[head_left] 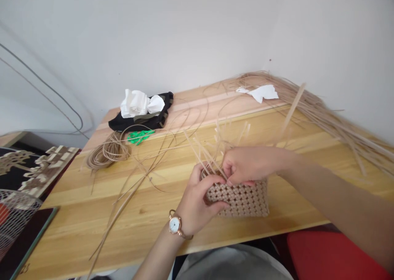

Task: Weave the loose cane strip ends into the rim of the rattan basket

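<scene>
A small tan woven basket (246,200) stands near the front edge of the wooden table, with loose strip ends sticking up from its rim. My left hand (201,194) grips its left end, thumb low on the near wall and fingers over the rim. At the top edge my right hand (243,165) is closed, its fingertips pinched together at the rim beside the upright strips (212,161). What the right fingertips hold is hidden behind the hand. A long flat strip (294,108) slants up behind the right wrist.
A coil of cane (107,151), a green bundle (140,137) and a black bag (135,124) with white tissue (135,103) lie at the back left. Loose strips (123,214) cross the table's left part. A long strip bundle (323,112) and white paper (261,93) lie back right.
</scene>
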Available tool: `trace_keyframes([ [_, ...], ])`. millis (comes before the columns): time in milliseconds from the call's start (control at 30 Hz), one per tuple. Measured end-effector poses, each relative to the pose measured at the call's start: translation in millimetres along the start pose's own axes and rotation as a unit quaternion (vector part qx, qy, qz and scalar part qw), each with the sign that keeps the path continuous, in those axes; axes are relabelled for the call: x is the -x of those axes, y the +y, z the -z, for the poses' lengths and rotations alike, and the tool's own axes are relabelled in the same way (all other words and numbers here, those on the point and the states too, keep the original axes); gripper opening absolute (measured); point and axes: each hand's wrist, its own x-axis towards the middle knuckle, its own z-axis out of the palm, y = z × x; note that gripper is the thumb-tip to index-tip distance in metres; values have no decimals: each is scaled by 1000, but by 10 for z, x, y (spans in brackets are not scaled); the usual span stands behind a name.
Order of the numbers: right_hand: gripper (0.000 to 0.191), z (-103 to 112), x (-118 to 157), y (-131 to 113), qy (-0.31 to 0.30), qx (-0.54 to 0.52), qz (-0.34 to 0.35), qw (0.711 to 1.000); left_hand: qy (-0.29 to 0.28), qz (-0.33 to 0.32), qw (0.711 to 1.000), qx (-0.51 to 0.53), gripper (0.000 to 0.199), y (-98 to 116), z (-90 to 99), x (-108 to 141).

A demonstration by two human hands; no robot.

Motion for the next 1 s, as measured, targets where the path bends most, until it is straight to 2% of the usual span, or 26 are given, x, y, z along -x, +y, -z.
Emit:
trace_keyframes([
  [100, 11, 4, -16, 2, -17, -4, 3, 1000, 7, 9, 1000, 4, 37, 41, -1, -1],
  [300, 17, -41, -19, -1, -22, -5, 12, 1000, 37, 42, 998, 17, 8, 153, 6, -65],
  [533, 17, -61, -18, -18, -46, -1, 18, 999, -21, 89, 996, -17, 10, 275, 47, -95],
  [833, 14, -60, -45, -3, -100, -30, 3, 995, -17, 102, 994, -21, 10, 285, 31, -63],
  [1000, 6, -46, -38, 9, -95, -68, -10, 993, -10, 101, 995, -13, 12, 294, 27, -58],
])
